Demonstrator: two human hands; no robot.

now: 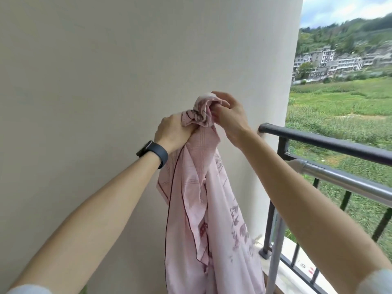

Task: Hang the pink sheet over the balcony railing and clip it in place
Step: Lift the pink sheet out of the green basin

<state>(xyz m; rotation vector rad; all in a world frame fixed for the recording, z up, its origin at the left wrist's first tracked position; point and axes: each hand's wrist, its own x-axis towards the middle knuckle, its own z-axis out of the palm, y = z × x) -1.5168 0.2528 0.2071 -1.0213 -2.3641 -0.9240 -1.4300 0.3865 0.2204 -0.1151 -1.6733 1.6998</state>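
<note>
The pink sheet (210,209), patterned with darker flowers and a maroon line, hangs in a long bunch in front of the wall. Its top is gathered into a wad held up at chest height. My left hand (172,130), with a dark band on the wrist, grips the wad from the left. My right hand (228,117) pinches the top of the wad from the right. The black balcony railing (331,143) runs to the right of my hands, apart from the sheet. No clip is in view.
A silver metal pole (347,181) runs just inside the railing, with an upright silver post (275,251) below it. The cream wall (106,81) fills the left and centre. Fields and houses lie beyond the railing.
</note>
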